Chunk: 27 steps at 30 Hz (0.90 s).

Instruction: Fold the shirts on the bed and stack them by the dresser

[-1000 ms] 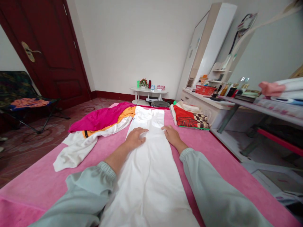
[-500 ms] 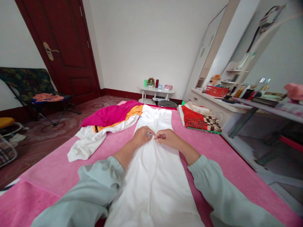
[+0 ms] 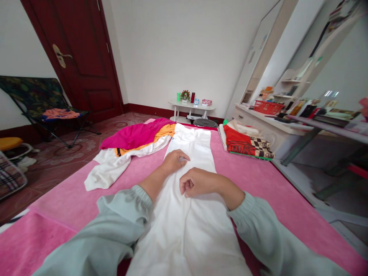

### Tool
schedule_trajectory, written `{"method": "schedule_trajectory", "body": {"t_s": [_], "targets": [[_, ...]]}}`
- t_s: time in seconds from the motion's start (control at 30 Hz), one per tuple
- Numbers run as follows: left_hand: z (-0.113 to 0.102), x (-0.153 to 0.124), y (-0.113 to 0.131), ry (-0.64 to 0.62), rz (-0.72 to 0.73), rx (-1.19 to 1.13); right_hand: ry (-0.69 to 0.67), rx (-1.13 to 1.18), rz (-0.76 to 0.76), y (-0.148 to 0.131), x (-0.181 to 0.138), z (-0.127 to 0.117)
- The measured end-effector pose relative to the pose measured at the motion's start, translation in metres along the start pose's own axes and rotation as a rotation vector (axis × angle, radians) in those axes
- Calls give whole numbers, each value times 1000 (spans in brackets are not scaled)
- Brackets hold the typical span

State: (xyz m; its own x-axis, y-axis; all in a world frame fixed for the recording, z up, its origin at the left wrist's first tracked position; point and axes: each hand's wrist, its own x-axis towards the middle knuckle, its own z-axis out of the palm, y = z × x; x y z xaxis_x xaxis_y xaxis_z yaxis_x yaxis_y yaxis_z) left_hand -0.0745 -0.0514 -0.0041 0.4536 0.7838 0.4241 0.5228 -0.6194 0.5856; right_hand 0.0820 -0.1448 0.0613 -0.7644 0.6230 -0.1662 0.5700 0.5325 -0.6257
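A long white garment (image 3: 201,230) lies lengthwise in front of me, with a seam or ridge down its middle; its exact kind is not clear. My left hand (image 3: 174,161) rests on its left part, thumb and forefinger slightly apart with no cloth visible between them. Closer to me, my right hand (image 3: 198,181) has its fingers curled together at the middle ridge, pinching the cloth there. The near end of the garment runs out of view at the bottom.
Under the garment is a pink bed cover (image 3: 253,184). To the left lies a heap of magenta, orange and white clothes (image 3: 135,136). Folded red and checked clothes (image 3: 241,143) sit at the right edge. A dressing table (image 3: 244,117) stands beyond them, a folding chair (image 3: 37,99) far left.
My right hand has moved toward me along the middle ridge, away from my left hand. My left hand has stayed near the same place, its fingers loosened.
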Motion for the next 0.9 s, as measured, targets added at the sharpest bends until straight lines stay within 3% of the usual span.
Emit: {"method": "schedule_trajectory", "body": {"t_s": [0.43,0.67,0.9], "targets": [[-5,0,8,-50,-25,70,283,-15,-110,-6,11,16],[-6,0,7,-137,0,188,190,-98,-68,-27,2,7],[-6,-3,8,-95,28,140,-99,-298,-69,-60,-23,-3]]}}
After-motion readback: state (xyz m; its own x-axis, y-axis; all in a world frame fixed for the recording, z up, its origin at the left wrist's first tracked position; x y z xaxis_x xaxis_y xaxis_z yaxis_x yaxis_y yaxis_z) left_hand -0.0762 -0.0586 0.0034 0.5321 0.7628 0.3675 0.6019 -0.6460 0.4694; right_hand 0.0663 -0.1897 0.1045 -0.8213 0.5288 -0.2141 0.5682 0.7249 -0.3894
